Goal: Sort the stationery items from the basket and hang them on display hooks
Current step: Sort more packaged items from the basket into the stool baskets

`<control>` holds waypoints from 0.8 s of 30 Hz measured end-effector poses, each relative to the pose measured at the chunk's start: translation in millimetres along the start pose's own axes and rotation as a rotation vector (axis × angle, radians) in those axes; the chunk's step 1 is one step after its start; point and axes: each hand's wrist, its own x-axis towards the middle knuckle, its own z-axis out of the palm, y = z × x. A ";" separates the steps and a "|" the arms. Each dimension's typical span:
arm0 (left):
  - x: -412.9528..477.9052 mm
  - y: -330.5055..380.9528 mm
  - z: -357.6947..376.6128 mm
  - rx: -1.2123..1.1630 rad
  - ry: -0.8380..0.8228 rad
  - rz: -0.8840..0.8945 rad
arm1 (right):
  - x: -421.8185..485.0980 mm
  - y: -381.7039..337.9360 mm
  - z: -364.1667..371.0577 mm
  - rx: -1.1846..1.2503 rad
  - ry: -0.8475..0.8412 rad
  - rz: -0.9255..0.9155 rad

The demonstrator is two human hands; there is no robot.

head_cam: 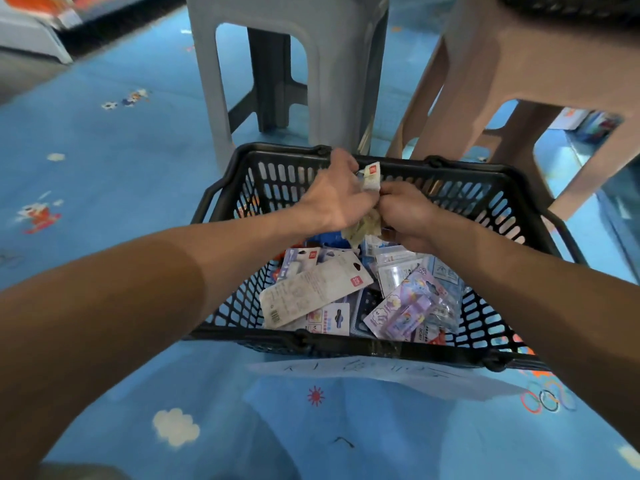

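Blue printed floor (pixel 173 393) is lying nearest. A white paper sheet (pixel 381 372) with handwriting is hanging off the near rim of the black basket (pixel 346 345), which is sitting on the floor. Stationery packets are lying loose in the basket: a long white carded packet (pixel 311 289) with a barcode is resting on top at the left, and a purple cartoon packet (pixel 408 310) is lying just beside it at the right, with more packets under both.

Both forearms are reaching in over the basket. The left hand (pixel 332 195) and right hand (pixel 408 213) are meeting above the basket's far half. Left fingers are curling round a small pale packet (pixel 371 174) with a red logo, and right fingers are pinching the same packet from the other side. How many packets are in the grip I cannot tell.

Beyond the far rim 2 plastic stools are standing, a grey stool (pixel 294 64) at left and a tan stool (pixel 536 64) at right.
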 end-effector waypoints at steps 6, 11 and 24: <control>0.6 10.9 -0.1 -0.302 0.079 -0.005 | -12.1 -7.6 -18.3 0.224 -0.101 0.050; 2.5 12.3 5.0 -0.410 0.144 -0.187 | -8.6 -8.3 -29.6 0.348 -0.139 0.093; 12.3 -44.9 8.3 -0.347 -0.261 -0.483 | 16.5 44.8 -67.4 -1.325 -0.114 -0.005</control>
